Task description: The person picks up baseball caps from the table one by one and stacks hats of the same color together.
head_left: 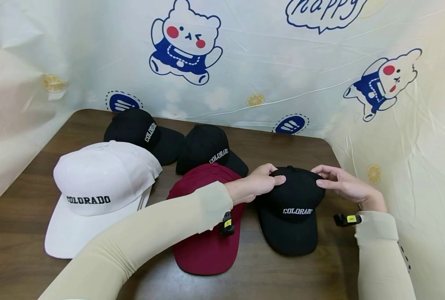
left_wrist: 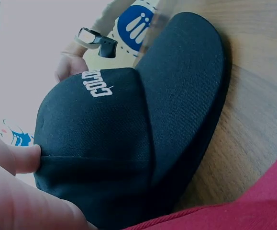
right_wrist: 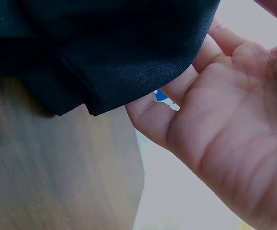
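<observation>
A black cap (head_left: 297, 189) with white COLORADO lettering is at the right of the table, its brim toward the near side. At the left side of its crown, my left hand (head_left: 258, 182) pinches the fabric, thumb on the outside. My right hand (head_left: 344, 184) holds the opposite side of the crown between thumb and fingers. The left wrist view shows the left thumb (left_wrist: 27, 159) pressed against the black crown. In the right wrist view, the fingers of the right hand (right_wrist: 219, 120) go behind the cap's lower edge (right_wrist: 128, 62), which partly hides them.
A dark red cap (head_left: 207, 254) lies under my left forearm, just left of the held cap. Two more black caps (head_left: 128, 127) (head_left: 205, 143) sit behind it. A large white cap (head_left: 98, 175) stands at the left. Printed sheeting (head_left: 237, 62) borders the wooden table (head_left: 282, 279).
</observation>
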{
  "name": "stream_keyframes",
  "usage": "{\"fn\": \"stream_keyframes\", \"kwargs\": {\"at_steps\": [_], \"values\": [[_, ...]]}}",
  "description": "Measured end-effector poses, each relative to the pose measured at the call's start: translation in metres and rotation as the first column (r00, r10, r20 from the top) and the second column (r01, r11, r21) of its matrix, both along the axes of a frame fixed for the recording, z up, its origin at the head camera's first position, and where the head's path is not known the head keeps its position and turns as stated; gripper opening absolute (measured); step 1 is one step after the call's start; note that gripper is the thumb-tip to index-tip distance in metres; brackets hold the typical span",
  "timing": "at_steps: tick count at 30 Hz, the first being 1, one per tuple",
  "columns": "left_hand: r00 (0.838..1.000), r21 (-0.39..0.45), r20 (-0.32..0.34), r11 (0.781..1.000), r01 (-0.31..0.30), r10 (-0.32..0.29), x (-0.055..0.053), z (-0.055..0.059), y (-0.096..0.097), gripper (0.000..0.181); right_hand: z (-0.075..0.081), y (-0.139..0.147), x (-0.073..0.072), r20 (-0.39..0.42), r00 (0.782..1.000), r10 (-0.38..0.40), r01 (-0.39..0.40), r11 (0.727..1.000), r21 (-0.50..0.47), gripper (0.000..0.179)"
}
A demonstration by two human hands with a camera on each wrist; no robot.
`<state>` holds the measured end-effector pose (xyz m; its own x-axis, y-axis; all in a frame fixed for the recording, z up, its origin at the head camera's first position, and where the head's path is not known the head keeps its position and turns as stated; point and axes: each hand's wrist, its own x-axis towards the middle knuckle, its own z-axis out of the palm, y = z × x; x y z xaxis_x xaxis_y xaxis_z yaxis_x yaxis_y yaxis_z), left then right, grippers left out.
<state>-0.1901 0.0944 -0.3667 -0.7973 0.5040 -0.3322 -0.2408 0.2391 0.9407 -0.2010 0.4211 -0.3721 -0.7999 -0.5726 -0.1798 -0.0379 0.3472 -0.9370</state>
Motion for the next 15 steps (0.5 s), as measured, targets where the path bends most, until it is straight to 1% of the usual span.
{"fn": "stream_keyframes", "kwargs": {"at_steps": [4, 8, 15], "values": [[1.0, -0.011, -0.014, 1.0, -0.005, 0.005, -0.0003, -0.001, -0.0002, 0.023, -0.0037, -0.0013, 0.0001, 0.012, 1.0, -0.021, 0.021, 1.0, 0.003, 0.028], [0.999, -0.045, -0.032, 0.999, -0.017, 0.015, -0.0011, -0.0021, 0.0001, 0.025, -0.0045, -0.0037, 0.0017, 0.01, 0.999, -0.046, 0.046, 0.999, 0.002, 0.027], [0.996, -0.096, -0.079, 0.995, -0.034, 0.027, -0.0009, -0.002, -0.0001, 0.023, -0.0049, -0.0049, 0.0053, -0.047, 0.993, -0.111, 0.115, 0.99, 0.087, 0.022]]}}
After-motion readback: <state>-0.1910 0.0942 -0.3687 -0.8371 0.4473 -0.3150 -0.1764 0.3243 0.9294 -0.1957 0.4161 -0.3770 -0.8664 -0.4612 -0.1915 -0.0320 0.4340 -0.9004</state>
